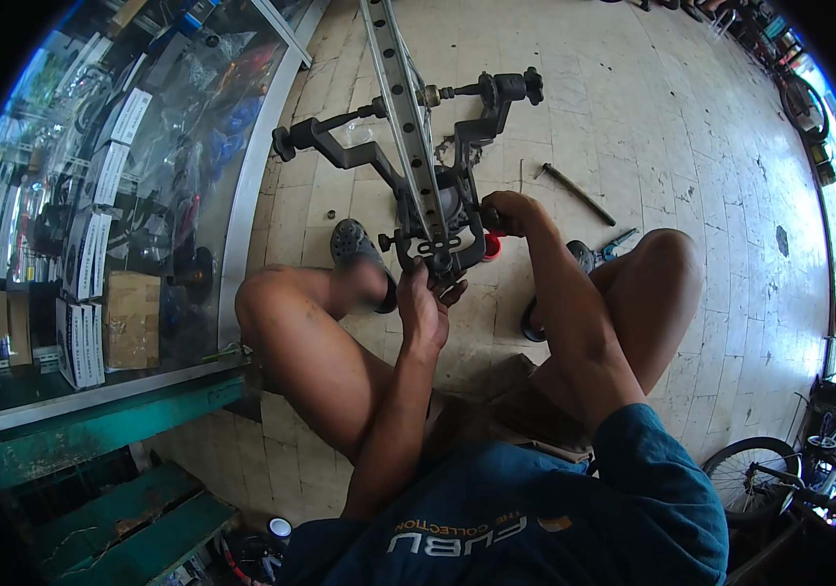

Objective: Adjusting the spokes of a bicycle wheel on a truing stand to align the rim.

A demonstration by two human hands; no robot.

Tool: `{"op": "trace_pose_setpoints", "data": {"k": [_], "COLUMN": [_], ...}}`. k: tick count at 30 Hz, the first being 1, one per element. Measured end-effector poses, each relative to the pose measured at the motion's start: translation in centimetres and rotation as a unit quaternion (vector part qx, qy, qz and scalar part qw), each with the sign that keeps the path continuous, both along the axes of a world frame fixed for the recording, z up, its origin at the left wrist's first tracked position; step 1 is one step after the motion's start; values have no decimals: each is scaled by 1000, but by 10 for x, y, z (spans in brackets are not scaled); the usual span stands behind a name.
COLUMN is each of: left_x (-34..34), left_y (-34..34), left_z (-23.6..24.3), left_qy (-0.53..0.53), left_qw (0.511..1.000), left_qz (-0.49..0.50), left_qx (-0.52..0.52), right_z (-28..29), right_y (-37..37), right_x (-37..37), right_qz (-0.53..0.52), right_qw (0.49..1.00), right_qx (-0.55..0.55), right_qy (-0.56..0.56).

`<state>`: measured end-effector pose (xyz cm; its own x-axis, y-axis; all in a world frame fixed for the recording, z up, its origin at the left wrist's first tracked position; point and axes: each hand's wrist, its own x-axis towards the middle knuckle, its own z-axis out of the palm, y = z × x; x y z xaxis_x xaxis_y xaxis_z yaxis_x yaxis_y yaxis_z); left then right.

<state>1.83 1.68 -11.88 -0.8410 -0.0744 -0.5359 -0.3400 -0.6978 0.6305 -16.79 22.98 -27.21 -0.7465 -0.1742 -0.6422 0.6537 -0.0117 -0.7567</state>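
Squatting: a person crouches on the tiled floor (633,117), knees wide, both hands on a bike frame (408,88) that stands between the feet.
Frame: a pale tube runs from the far edge of the floor down to the bottom bracket (442,230), near the middle of the floor just ahead of the knees.
Cranks: two dark cranks (340,146) with pedals stick out to either side of the tube; they look mounted.
Progress: by my judgement the work is midway. The crank set sits in place, yet both hands are at the bracket's lower end, so fitting or tightening there seems unfinished.
Left hand (423,313): raised from below to the dark bracket part. Its fingers (416,278) are curled and nearly closed, thumb and fingertips pinching the lower edge of that part.
Right hand (511,210): comes in from the right, fingers (491,207) bent tight around something at the bracket's side; a small red piece (492,246) shows just under the hand, touching or almost touching it. What exactly the fingers clasp is hidden.
Tools: a dark rod (574,193) lies on the floor right of the frame, apart from it; blue-handled pliers (613,244) lie by the right knee. Neither is in hand.
Left side: a glass display case (105,195) borders the floor's left edge.
Lower right: a bicycle wheel (750,474) stands at the floor's near right corner.
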Motion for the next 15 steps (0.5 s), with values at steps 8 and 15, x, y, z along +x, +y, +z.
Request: {"op": "trace_pose_setpoints", "data": {"k": [8,15], "left_x": [-1,-1], "left_y": [3,-4], "left_z": [2,-3], "left_qy": [17,30], "left_qw": [999,995], "left_qz": [-10,-24], "left_qx": [-28,-94], "right_z": [-34,-72], "right_y": [3,-5], "right_x": [-28,-6], "right_qz": [9,13], "right_qw": [982,940], "right_qx": [104,194], "right_qy": [159,282]}}
